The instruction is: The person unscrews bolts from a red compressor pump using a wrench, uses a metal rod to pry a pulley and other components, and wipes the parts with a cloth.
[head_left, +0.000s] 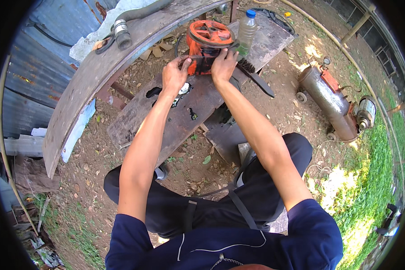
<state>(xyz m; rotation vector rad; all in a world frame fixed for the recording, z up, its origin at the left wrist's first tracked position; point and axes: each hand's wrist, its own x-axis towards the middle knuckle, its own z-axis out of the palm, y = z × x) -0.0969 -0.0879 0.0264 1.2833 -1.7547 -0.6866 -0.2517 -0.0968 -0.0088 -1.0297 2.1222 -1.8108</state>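
Observation:
An orange machine with a spoked orange pulley wheel on top stands on a worn plank bench. At its near left side my left hand is closed, thumb and fingers pinched on one end of a thin dark strip. The strip runs across the front of the machine. Over its other end my right hand is closed, fingers bent against the machine's near right side. What kind of strip it is cannot be made out. A wire brush with a dark handle lies beside my right hand.
A clear plastic bottle with a blue cap stands behind the machine. On the left, a curved board bears a hose with a metal coupling. A rusty air tank with small wheels rests on the ground at right. The bench has ragged holes.

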